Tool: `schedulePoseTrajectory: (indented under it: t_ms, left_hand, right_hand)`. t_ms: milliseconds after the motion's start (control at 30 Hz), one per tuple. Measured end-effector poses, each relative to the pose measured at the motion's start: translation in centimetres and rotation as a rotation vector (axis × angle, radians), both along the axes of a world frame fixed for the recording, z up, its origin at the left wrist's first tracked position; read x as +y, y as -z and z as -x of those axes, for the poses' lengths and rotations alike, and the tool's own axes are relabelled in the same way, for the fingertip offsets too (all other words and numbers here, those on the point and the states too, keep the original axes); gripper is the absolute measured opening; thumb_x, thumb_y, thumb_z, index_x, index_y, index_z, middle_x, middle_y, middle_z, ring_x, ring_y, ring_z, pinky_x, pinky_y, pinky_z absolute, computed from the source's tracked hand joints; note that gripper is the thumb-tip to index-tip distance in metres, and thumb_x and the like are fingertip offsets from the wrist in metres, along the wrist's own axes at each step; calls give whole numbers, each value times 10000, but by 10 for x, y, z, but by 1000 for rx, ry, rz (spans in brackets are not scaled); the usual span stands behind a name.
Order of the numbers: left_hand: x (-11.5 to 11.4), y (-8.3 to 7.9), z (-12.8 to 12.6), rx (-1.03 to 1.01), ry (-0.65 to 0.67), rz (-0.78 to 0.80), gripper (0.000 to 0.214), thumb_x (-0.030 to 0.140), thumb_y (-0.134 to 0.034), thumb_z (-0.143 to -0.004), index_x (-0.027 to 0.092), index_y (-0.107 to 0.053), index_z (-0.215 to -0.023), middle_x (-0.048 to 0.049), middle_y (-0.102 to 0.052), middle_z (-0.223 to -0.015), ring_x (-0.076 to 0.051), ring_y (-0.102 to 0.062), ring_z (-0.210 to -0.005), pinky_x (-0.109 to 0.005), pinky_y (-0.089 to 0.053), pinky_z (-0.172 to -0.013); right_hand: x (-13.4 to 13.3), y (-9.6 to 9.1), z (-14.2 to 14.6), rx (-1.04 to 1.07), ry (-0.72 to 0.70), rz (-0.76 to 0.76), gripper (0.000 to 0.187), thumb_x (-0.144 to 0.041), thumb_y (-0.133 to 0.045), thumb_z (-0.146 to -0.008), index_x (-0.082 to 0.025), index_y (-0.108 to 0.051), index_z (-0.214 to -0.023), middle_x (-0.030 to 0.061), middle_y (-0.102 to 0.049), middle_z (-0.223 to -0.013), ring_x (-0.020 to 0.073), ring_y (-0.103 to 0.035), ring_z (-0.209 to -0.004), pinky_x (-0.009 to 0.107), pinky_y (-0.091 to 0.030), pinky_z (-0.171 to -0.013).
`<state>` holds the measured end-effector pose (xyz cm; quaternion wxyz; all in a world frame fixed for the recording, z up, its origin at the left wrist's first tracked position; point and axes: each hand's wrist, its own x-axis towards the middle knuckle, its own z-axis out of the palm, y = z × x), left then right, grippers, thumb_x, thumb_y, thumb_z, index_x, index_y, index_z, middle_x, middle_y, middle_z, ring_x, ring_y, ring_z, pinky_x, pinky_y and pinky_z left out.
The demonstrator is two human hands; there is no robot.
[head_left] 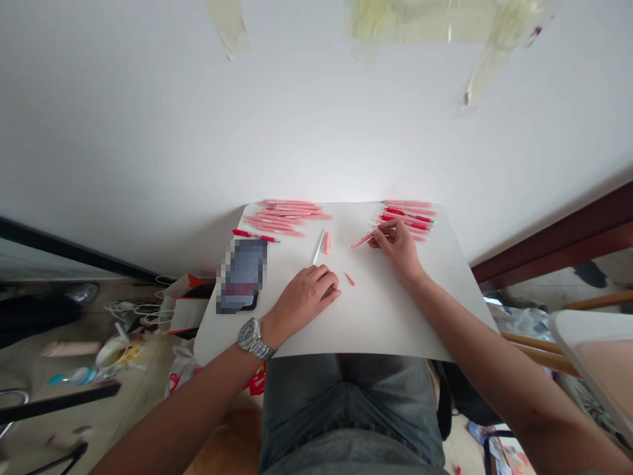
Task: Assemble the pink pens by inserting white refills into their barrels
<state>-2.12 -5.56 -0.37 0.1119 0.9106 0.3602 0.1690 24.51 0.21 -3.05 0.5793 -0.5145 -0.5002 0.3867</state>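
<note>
My right hand [397,247] pinches a slim pink pen part [362,240] above the right side of the white table [366,323]. Its lower end points left, toward the table's middle. My left hand [311,290] rests on the tabletop with its fingers curled under; whatever they may hold is hidden. Just beyond it lie a thin white pen refill [319,247] and a short pink pen piece [327,243]. A small pointed pink piece [350,279] lies between my hands. Behind my right hand is a row of pink and red pens [408,212].
A pile of pink pens [284,214] lies at the back left, with a red pen [254,235] in front. A phone [242,274] lies at the left edge. The wall [316,132] borders the table's back. Bags and a cup [113,353] stand on the floor at left.
</note>
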Motion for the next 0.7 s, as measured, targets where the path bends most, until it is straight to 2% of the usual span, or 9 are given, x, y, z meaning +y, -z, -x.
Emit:
schedulePoseTrajectory:
  t_ms: [133,300,500,700]
  left_hand:
    - [9,-4,-5,-26,10,44,76,296,-614,-1028,226,-624,-999,-29,-631,-996,-203,-640,-933,-358,-516,-856]
    - [18,-9,-11,-61,11,140,139,271,-513,-1074,222,-637,-1034,-26,-624,-1032,-164,-661,-898,-315,-523,-850]
    - [27,-14,-20,-3,-73,83,82,192,-554,-1026,221,-627,-1004,-27,-633,-970,-178,-656,-866,-309,-505,-789]
    - [42,-16,-37,75,-113,-7,16,208,-621,-989,222,-629,-993,-28,-658,-919,-197,-658,-851,-314,-471,-734]
  right_hand:
    - [1,0,0,-10,-3,-6,458,-630,-787,-836,-250,-556,-942,20,-725,-870,201,-755,-758,418,-656,-781]
    - [3,0,1,-4,9,-3,510,-670,-794,-801,-243,-546,-927,17,-719,-828,200,-749,-738,410,-662,-751]
    - [3,1,2,-5,-2,-7,475,-638,-788,-825,-245,-545,-935,22,-724,-848,201,-755,-748,406,-662,-762]
    - [3,1,1,-13,1,-1,482,-643,-781,-828,-242,-541,-945,28,-725,-855,206,-758,-757,413,-662,-771]
